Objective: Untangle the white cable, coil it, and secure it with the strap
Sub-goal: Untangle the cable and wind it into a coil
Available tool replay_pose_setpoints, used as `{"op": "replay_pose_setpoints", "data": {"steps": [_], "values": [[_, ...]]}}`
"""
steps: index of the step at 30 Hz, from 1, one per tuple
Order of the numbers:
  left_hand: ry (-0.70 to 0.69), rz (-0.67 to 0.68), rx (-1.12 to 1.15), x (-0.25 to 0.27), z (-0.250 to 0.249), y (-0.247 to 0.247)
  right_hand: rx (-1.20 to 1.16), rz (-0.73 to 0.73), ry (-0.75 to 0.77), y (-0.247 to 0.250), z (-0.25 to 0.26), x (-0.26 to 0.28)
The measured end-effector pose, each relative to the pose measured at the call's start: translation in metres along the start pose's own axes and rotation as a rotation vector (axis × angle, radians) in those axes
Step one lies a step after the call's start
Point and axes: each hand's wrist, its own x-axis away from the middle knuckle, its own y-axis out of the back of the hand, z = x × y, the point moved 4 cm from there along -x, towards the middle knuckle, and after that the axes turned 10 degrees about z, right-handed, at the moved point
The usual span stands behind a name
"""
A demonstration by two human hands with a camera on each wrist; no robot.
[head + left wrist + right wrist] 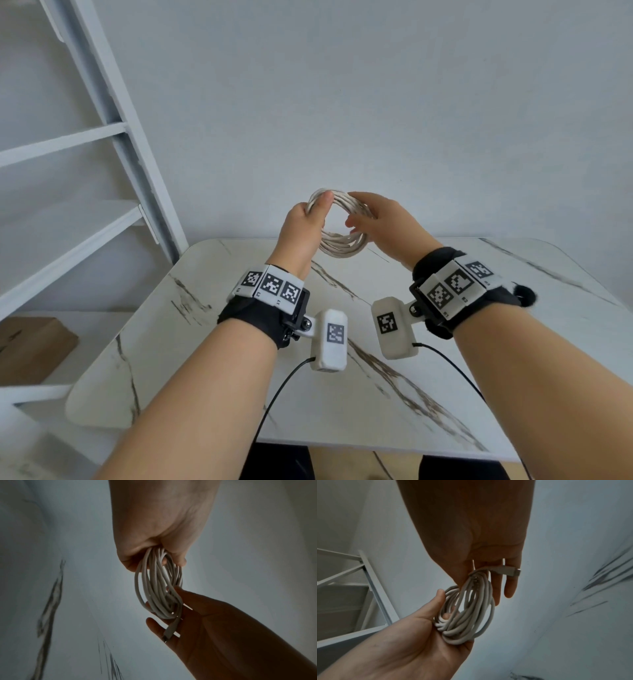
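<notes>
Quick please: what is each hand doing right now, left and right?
Left hand: closed in a grip around the coiled white cable.
Right hand: open, fingers nearly straight, touching the coil's other side near the connector.

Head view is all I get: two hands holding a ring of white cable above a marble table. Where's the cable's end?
Observer: Left wrist view shows the plug lying across the right hand's fingers, below the white cable coil.
Operator: Is that hand gripping the coil?
Observer: Right wrist view: its fingers run straight alongside the coil, not curled round it.
Operator: And the other?
Observer: Same view: the loops lie bunched in the left hand's palm, a fingertip poking through.
</notes>
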Motion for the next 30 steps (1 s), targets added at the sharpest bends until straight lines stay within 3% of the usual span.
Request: {"op": "replay_pose_setpoints", "data": {"steps": [8, 13, 16, 23, 30], "values": [[0.13, 0.168, 0.285, -0.021, 0.025, -0.022, -0.043, -0.077, -0.017, 0.008, -0.032, -0.004], [0.198, 0.32, 0.147, -0.038, 0.037, -0.031, -0.017, 0.004, -0.053, 0.015, -0.057, -0.009], [0.217, 0.292, -0.012, -0.046, 0.042, -0.041, 0.017, 0.029, -0.067, 0.016, -0.069, -0.011], [0.249, 0.271, 0.157, -0.055, 0.057, -0.061, 0.004, 0.024, -0.071, 0.02, -0.085, -0.012], [0.229, 0.146, 0.129, -0.055, 0.062, -0.071, -0.05, 0.014, -0.071, 0.017, -0.089, -0.009]]}}
